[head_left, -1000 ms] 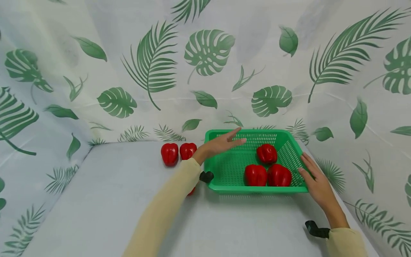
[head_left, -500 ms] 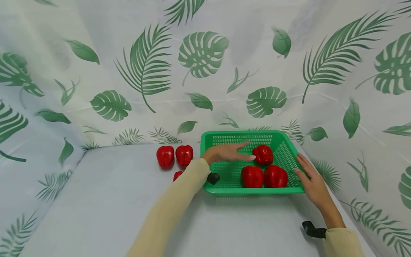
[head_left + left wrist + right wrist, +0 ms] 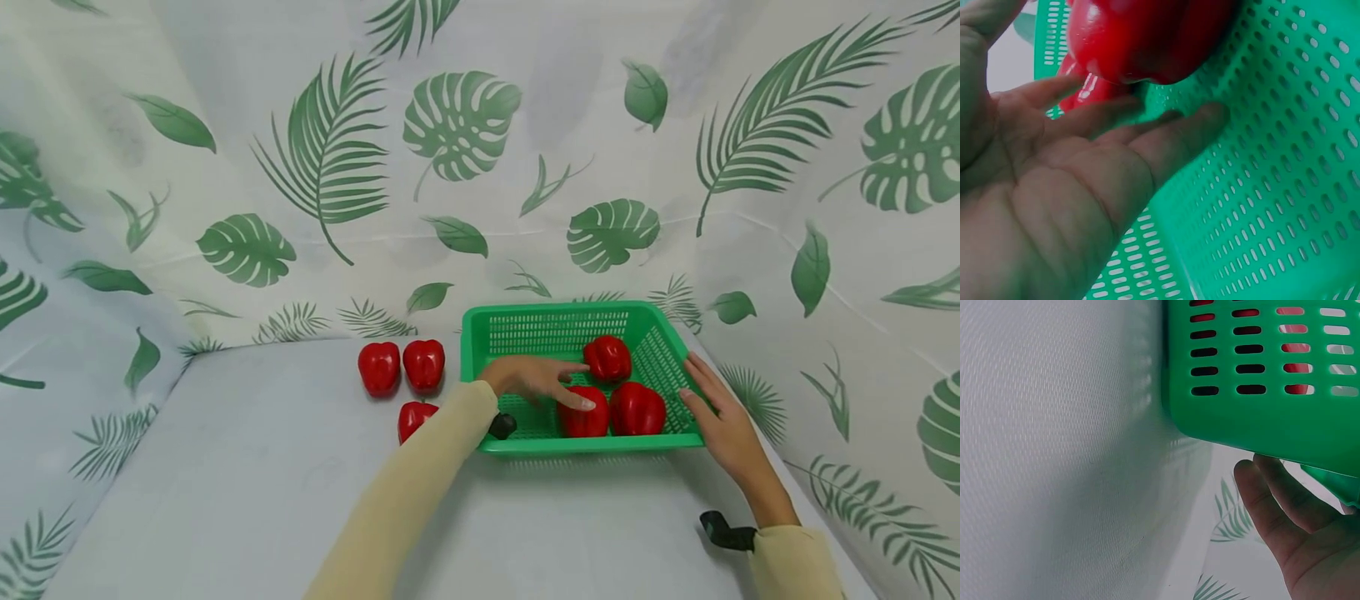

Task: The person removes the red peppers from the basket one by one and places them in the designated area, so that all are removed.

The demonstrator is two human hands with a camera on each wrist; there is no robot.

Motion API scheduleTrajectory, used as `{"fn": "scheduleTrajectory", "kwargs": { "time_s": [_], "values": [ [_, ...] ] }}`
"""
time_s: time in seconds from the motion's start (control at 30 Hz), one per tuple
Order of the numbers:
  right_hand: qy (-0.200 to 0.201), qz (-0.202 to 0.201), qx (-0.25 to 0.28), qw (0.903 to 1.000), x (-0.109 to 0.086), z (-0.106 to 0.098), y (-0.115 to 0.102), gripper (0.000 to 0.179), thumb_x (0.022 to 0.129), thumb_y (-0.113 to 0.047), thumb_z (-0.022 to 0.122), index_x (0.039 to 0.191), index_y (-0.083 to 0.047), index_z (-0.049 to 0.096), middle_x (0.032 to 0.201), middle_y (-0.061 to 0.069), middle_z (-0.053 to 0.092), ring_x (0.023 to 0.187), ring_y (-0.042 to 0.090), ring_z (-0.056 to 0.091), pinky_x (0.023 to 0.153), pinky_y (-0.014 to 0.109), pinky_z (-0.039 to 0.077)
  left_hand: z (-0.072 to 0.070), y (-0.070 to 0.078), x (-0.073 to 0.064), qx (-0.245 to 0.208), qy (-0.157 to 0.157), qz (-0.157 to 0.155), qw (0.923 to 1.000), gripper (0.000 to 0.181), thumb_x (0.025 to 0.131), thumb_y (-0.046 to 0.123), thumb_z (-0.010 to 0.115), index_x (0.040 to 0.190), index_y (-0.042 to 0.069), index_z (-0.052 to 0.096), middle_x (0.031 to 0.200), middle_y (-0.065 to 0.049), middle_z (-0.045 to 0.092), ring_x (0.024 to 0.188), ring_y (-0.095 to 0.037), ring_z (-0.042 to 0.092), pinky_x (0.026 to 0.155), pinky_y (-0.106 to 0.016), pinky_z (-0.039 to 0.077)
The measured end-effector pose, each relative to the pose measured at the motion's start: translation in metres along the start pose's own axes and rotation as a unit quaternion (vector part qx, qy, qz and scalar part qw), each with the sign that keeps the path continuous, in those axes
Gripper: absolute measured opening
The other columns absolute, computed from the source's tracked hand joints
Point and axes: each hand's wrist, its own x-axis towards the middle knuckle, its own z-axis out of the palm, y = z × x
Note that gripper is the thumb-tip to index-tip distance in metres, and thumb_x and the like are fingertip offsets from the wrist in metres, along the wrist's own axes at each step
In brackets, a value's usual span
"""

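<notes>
A green plastic basket (image 3: 480, 333) holds three red bell peppers: one at the back (image 3: 607, 358), one at front right (image 3: 637, 408), one at front left (image 3: 582, 421). Inside the basket, my left hand (image 3: 534, 377) reaches over the front-left pepper, thumb and fingers spread. Its fingers (image 3: 1179, 134) extend beneath a pepper (image 3: 1154, 37) in the left wrist view; whether they touch it I cannot tell. My right hand (image 3: 729, 425) rests at the basket's right rim, fingers straight along the outside and thumb near the top edge. Its fingertips also reach the rim in the right wrist view.
Left of the basket, more red bell peppers stand on the white table (image 3: 247, 467): two at the back (image 3: 378, 369) and one nearer (image 3: 415, 418), partly behind the left sleeve (image 3: 420, 483). A leaf-print curtain (image 3: 450, 208) encloses the table's back and sides.
My left hand has moved right and down into the basket, from above its left side to the front-left pepper. The right hand stays at the rim. The view has shifted slightly.
</notes>
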Motion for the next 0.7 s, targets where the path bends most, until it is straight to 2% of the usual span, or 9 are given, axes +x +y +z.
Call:
{"fn": "scheduleTrajectory", "kwargs": {
  "time_s": [0.17, 0.27, 0.4, 0.5, 0.7],
  "values": [
    [-0.001, 0.003, -0.003, 1.0, 0.0007, -0.0008, -0.0003, 0.06, 0.115, -0.025, 0.049, 0.166, 0.003, 0.031, 0.174, 0.024, 0.021, 0.156, 0.055, 0.019, 0.104, 0.085, 0.031, 0.0029, -0.0033, 0.0029, 0.001, 0.011, -0.011, 0.9999, 0.078, 0.099, 0.032, 0.078, 0.165, 0.014, 0.042, 0.16, -0.007, 0.046, 0.135, -0.024, 0.049, 0.105, -0.045, 0.055],
    [-0.003, 0.004, 0.0, 1.0, 0.0005, -0.0007, -0.0002, 0.06, 0.115, -0.025, 0.048, 0.166, 0.002, 0.031, 0.174, 0.023, 0.021, 0.156, 0.055, 0.019, 0.105, 0.085, 0.031, 0.0034, -0.0051, 0.0033, -0.012, 0.027, -0.01, 0.9995, 0.067, 0.098, 0.028, 0.08, 0.156, 0.011, 0.051, 0.146, -0.004, 0.055, 0.126, -0.021, 0.053, 0.103, -0.043, 0.057],
    [0.0, 0.002, 0.0, 1.0, 0.0004, -0.0002, 0.0005, 0.06, 0.115, -0.025, 0.048, 0.166, 0.002, 0.031, 0.174, 0.023, 0.021, 0.156, 0.054, 0.019, 0.106, 0.085, 0.028, 0.0021, -0.007, 0.0037, -0.015, 0.049, 0.006, 0.9987, 0.047, 0.097, 0.026, 0.082, 0.136, 0.01, 0.062, 0.125, -0.001, 0.062, 0.115, -0.018, 0.058, 0.097, -0.039, 0.06],
    [0.0, -0.001, 0.002, 1.0, 0.0007, 0.0001, 0.0017, 0.06, 0.115, -0.025, 0.048, 0.166, 0.002, 0.031, 0.174, 0.022, 0.021, 0.157, 0.053, 0.018, 0.108, 0.085, 0.027, 0.0006, -0.008, 0.0038, 0.001, 0.061, 0.02, 0.9979, 0.038, 0.096, 0.025, 0.083, 0.126, 0.01, 0.065, 0.119, 0.001, 0.064, 0.109, -0.016, 0.061, 0.093, -0.037, 0.061],
    [-0.001, -0.007, 0.007, 0.9999, 0.0008, -0.0012, 0.0029, 0.06, 0.115, -0.025, 0.048, 0.166, 0.003, 0.031, 0.175, 0.022, 0.022, 0.157, 0.052, 0.018, 0.113, 0.083, 0.022, -0.0023, -0.0086, 0.0028, 0.03, 0.095, 0.057, 0.9934, 0.04, 0.096, 0.026, 0.082, 0.129, 0.008, 0.068, 0.117, 0.002, 0.066, 0.106, -0.015, 0.062, 0.092, -0.037, 0.061]
  ]
}}
